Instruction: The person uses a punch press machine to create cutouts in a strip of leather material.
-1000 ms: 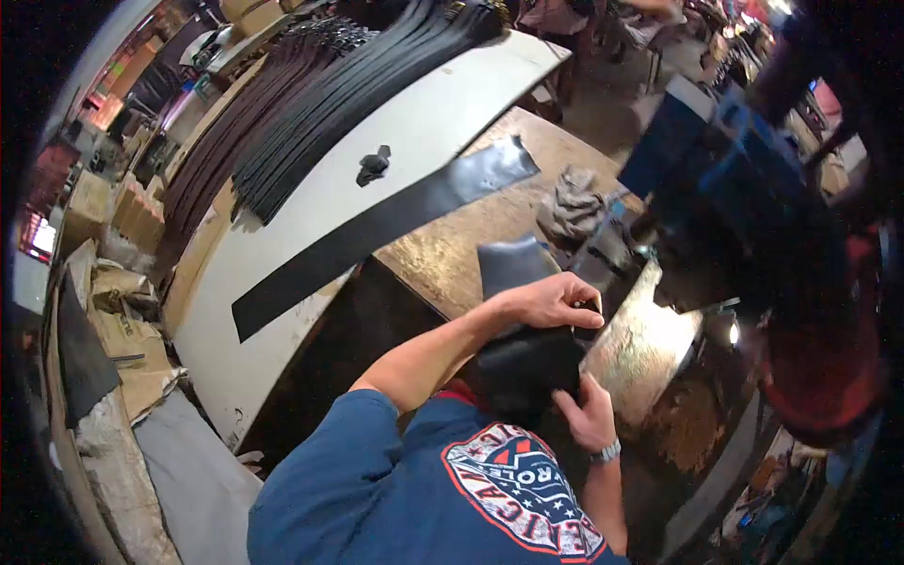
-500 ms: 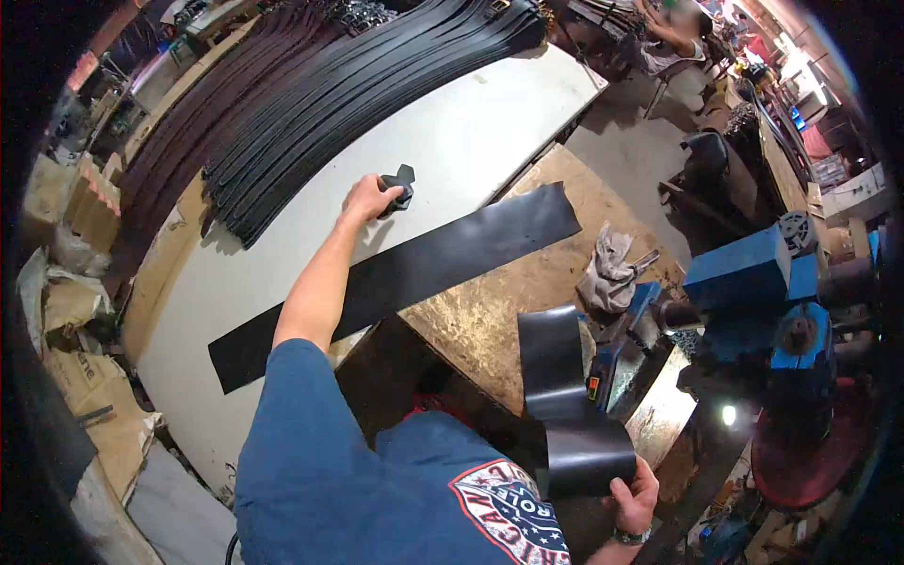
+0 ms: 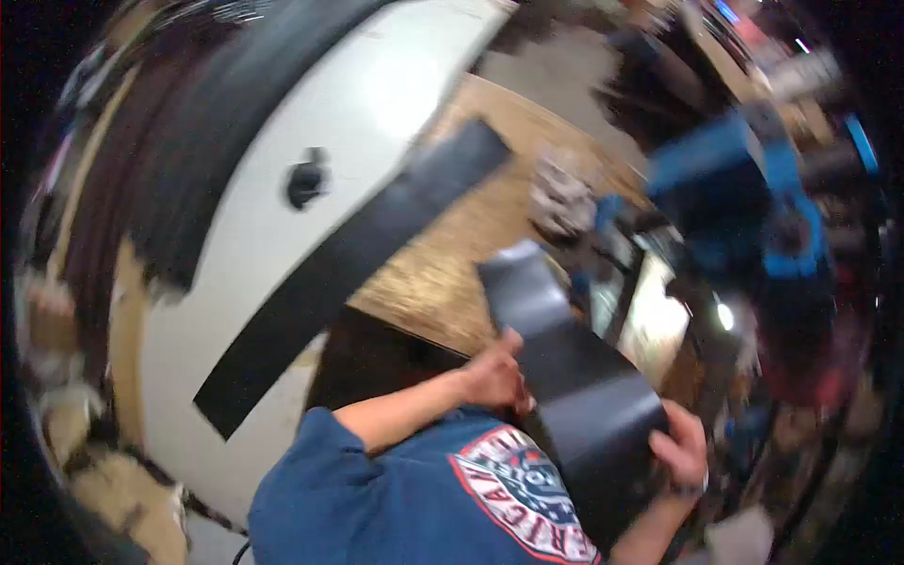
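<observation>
A broad black leather strip point(image 3: 565, 330) hangs in front of my shirt, its far end over the wooden bench. My right hand point(image 3: 683, 443) grips its right edge, thumb on the upper face. At the opposite edge is my left hand point(image 3: 499, 372), slightly blurred, with fingers curled against the leather. A second black leather strip point(image 3: 348, 264) lies flat, slanting across the white table and the bench. A small black object point(image 3: 306, 179), its kind unclear, rests on the white table beyond that strip.
Dark straps in long rows point(image 3: 217, 122) cover the far left of the white table point(image 3: 254, 245). A crumpled grey cloth point(image 3: 562, 193) sits on the wooden bench point(image 3: 424, 292). Blue machinery point(image 3: 716, 179) stands at the right, close to the held strip.
My left hand has let go of the small black object on the white table and come back to the held strip's left edge. The strip is raised and straighter; the view has swung.
</observation>
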Demonstrator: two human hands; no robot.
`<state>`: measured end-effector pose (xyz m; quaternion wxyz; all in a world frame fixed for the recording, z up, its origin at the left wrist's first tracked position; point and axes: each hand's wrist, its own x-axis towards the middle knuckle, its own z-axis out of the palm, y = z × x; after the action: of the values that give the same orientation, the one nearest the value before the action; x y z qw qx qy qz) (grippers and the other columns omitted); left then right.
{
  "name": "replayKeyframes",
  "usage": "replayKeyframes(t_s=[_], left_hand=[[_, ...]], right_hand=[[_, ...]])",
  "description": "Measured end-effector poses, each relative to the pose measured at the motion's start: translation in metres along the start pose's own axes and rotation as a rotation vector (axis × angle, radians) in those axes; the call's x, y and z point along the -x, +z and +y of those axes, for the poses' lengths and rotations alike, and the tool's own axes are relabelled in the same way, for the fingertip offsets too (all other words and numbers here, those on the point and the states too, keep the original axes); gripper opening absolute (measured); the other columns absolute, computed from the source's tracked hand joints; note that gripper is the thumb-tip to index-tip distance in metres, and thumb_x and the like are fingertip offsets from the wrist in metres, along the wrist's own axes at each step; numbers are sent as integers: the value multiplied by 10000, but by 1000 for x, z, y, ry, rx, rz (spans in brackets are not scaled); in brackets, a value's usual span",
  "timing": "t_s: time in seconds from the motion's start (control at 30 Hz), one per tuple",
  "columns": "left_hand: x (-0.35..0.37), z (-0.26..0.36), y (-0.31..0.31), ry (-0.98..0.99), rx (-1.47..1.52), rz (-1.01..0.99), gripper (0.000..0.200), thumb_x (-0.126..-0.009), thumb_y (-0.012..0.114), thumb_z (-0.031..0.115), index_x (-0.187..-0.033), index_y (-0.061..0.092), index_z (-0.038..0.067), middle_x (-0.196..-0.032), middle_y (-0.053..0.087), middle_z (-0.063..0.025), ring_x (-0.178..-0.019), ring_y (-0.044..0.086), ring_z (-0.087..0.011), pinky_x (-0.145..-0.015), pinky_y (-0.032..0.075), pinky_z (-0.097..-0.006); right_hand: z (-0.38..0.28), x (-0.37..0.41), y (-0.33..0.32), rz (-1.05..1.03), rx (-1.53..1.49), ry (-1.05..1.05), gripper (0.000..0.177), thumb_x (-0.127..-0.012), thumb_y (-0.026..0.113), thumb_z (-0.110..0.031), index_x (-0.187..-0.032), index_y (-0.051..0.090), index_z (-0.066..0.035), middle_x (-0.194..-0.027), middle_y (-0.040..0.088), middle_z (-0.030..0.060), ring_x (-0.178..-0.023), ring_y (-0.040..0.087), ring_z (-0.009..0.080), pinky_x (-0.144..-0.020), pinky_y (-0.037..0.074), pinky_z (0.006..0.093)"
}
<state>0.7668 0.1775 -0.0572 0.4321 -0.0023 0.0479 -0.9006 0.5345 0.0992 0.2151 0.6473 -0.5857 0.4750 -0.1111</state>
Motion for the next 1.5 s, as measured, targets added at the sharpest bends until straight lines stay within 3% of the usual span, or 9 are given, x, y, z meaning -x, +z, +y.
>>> replayKeyframes(t_s=[0.1, 0.23, 0.5, 0.6, 0.77, 1.0, 1.1, 1.37, 1.5], left_hand=[[-24, 1, 23, 265, 179, 203, 814, -899, 519, 648, -1447, 419, 54, -1476, 447, -175, -1391, 377, -361, -1164, 254, -523], [-21, 26, 68, 542, -136, 453, 505, -1009, 428, 371, -1297, 555, -24, -1251, 627, -203, -1157, 608, -352, -1036, 448, -512], [-7, 39, 146, 1295, -769, 682, 411, -1046, 402, 232, -1343, 540, -16, -1366, 558, -195, -1250, 549, -335, -1075, 425, -509], [-4, 46, 154, 1159, -664, 647, 544, -925, 387, -145, -1448, 426, 1, -1401, 504, -204, -1246, 539, -321, -1061, 467, -444], [-7, 53, 112, 1307, -1465, 996, 380, -980, 487, 21, -1356, 533, -13, -1307, 587, -175, -1184, 586, -247, -932, 534, -352], [-60, 81, 26, 1080, -769, 793, 345, -943, 618, 98, -1277, 576, 23, -1228, 636, -84, -1050, 633, -232, -923, 508, -387], [-62, 94, -7, 1047, -605, 913, 277, -967, 579, 97, -1237, 589, 34, -1209, 631, -68, -1064, 611, -229, -892, 500, -392], [-56, 91, -13, 954, -581, 942, 218, -967, 601, 169, -1156, 618, 63, -1114, 659, -37, -977, 629, -193, -746, 500, -346], [-54, 100, -25, 900, -516, 953, 270, -968, 601, 189, -1211, 587, 72, -1167, 642, -36, -1037, 614, -211, -854, 509, -375]], right_hand=[[2, 2, -35, -101, 110, 215, 489, -890, 692, -160, -1328, 546, 1, -985, 642, -17, -648, 500, 21, -521, 381, 188], [57, -17, -69, -478, 335, -405, 436, -856, 755, -121, -1224, 596, 49, -1216, 643, 78, -1007, 585, 105, -866, 490, 286], [152, -7, -153, -595, -7, -122, 406, -849, 765, -108, -1169, 545, 10, -1016, 680, 48, -982, 603, 103, -842, 486, 261], [166, 4, -175, -489, -56, -191, 364, -857, 756, -128, -1139, 567, 4, -950, 680, 29, -861, 614, 76, -759, 493, 254], [135, 19, -219, -282, 81, -35, 355, -902, 630, -103, -1238, 591, 5, -959, 705, 41, -805, 637, 103, -747, 512, 268], [155, -73, -285, -113, 447, -11, 377, -894, 622, -134, -1249, 598, -7, -1005, 698, 78, -878, 640, 117, -804, 512, 275], [211, -102, -287, 662, 931, -337, 399, -881, 661, -186, -1242, 608, -23, -1057, 680, 109, -936, 627, 145, -832, 511, 312], [315, 29, -131, 667, 315, -174, 936, -722, 842, -236, -1486, 345, -27, -1473, 439, 163, -1315, 466, 299, -1105, 355, 389], [338, -5, -120, 688, 324, 160, 564, -786, 760, -180, -1290, 578, -4, -1283, 605, 201, -1170, 590, 319, -1007, 446, 363]])
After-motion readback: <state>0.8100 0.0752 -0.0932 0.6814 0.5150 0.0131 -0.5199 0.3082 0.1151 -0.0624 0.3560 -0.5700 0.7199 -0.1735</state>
